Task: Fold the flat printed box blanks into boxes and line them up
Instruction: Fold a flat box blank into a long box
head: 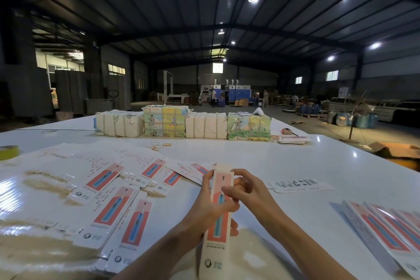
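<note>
box (217,241): long, narrow, printed; held nearly upright above the near edge of the table (295,166), top end tipped away; how far it is squared up cannot be told.
left hand (204,209): wrapped round the middle of the box from the left, thumb across the printed face.
right hand (250,191): fingers curled, pinching the upper right edge of the box, just beside the left hand.
blanks (109,207): flat, fanned and overlapping on the table to the left, near the left forearm.
row (386,229): pieces lying side by side at the lower right, well apart from the hands; probably the line-up spot.
risk, crush: both grips sit on the upper half, so a hard squeeze there could dent or crease the thin card off its score lines.
risk, spring-back: if the right pinch lets go before a flap tucks in, the card may flatten again.
risk, lower end: it hangs free below the hands and could catch on the table edge and bend.
risk, scatter: the left forearm is near the blanks; a sweep could push the glossy stack askew.
risk, line-up: the row overlaps loosely, so a careless set-down might nudge it crooked.
</note>
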Available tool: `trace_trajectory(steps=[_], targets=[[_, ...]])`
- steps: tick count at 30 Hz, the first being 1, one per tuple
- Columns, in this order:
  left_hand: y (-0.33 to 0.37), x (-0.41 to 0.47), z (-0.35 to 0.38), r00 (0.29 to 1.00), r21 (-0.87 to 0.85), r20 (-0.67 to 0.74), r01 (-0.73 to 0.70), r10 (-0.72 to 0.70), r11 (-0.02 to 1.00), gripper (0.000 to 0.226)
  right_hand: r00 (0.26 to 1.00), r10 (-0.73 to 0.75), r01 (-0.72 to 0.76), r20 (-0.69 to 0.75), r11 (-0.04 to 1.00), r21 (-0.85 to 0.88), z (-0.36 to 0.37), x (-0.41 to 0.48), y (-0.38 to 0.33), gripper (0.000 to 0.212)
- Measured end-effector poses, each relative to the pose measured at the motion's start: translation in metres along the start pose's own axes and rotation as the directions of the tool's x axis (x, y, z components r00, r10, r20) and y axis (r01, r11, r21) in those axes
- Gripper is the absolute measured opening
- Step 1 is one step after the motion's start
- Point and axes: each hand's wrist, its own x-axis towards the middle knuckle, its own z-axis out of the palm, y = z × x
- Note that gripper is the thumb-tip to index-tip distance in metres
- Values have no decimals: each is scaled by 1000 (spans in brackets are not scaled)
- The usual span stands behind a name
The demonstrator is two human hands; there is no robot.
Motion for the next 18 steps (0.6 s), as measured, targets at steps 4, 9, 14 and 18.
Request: trace_trajectory(steps=[4,9,14,18], targets=[[-3,2,-1,998,56,48,26,-29,998,82,999,43,-42,-7,996,76,-3,4,3,30],[-11,5,-1,990,70,114,76,-84,995,92,980,184,-155,-79,947,283,-9,11,10,25],[-21,10,-1,982,40,147,117,-121,992,91,993,82,-69,-86,987,142,-14,10,10,26],[-28,17,-2,982,13,149,119,-119,993,89,995,35,-27,-91,996,85,-15,11,9,33]])
